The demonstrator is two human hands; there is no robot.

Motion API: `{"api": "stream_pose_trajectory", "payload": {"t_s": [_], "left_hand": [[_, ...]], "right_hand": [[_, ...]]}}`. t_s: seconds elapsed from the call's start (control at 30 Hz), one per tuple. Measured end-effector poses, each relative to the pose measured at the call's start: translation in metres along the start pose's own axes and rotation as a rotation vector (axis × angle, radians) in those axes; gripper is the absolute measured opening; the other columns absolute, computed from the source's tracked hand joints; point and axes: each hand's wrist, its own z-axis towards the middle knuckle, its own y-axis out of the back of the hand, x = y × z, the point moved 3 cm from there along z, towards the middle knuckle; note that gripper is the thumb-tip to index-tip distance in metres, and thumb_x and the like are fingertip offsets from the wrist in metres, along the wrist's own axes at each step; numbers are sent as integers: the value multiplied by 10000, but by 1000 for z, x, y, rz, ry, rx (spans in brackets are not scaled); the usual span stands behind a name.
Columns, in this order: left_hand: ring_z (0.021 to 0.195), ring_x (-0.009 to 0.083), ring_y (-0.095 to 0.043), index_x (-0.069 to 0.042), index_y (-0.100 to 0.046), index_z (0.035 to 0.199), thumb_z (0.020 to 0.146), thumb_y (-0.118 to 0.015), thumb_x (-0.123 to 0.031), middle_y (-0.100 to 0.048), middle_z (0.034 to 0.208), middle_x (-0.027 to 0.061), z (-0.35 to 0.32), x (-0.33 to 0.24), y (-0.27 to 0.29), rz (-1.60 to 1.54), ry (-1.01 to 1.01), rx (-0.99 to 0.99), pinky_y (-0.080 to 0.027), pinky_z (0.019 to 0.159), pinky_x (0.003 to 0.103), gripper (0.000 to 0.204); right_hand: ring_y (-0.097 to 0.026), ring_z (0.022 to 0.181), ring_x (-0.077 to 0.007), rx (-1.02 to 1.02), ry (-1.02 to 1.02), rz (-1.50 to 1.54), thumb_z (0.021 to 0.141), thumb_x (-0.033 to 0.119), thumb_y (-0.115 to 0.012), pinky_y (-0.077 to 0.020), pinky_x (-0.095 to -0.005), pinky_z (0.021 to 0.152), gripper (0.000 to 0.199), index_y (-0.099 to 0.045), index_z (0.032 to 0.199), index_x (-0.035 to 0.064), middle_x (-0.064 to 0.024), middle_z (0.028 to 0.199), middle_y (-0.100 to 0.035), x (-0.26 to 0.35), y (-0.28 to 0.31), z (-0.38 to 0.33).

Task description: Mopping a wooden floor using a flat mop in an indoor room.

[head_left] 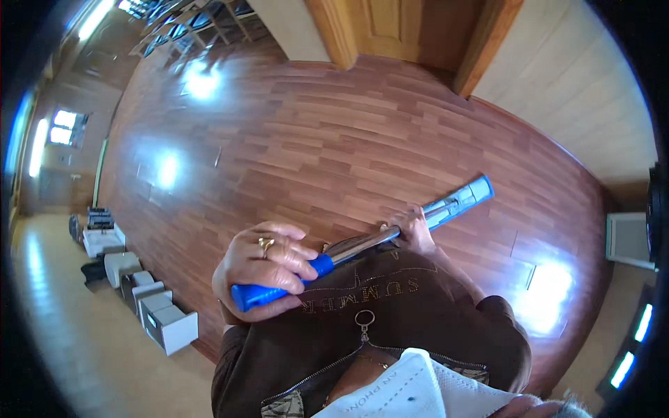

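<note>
My left hand [261,268], with a ring on one finger, is closed round the blue handle of a straight rod-like tool [366,245]. Its shaft is bare metal, and a flat, light-blue piece makes up its far right end; what kind of tool it is I cannot make out. Further along, my right hand [412,232] grips the shaft near that light-blue end. The tool slants across in front of my brown jacket [390,306], its blue handle lower left and its light-blue end upper right. My palms hide parts of the handle and shaft.
Brown wood-look flooring [300,153] spreads ahead. A wooden door [390,28] stands at the top beside pale walls. Chairs [198,24] are at the upper left. Several white box-like items [171,324] line the lower left, and a pale framed panel [629,240] is at the right.
</note>
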Motion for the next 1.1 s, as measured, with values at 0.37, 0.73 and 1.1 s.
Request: {"api": "stream_pose_trajectory", "payload": {"t_s": [0.37,0.73,1.1], "left_hand": [[796,249,-654,-105,-607,754,610,-740,-85,-656,845,43,-46,-40,-45,374,152,-348,-508,762,404,197],[883,256,-579,-119,-569,782,634,-703,-174,-572,835,46,-63,9,-53,647,432,-416,-417,836,416,207],[1143,345,-457,-165,-533,1145,670,-755,-349,-512,1148,114,-81,133,-55,731,514,-487,-324,989,484,557]], "right_hand": [[-554,937,-313,45,287,-2,742,421,-713,-371,-440,851,380,-603,984,150,-112,949,-574,15,-39,114],[-590,917,-257,147,501,459,772,204,-704,-477,-368,780,614,-443,1308,57,-157,1066,-590,135,-23,157],[-604,952,-265,-150,531,53,708,164,-687,-390,-411,895,254,-603,947,150,-68,950,-641,100,-31,174]]}}
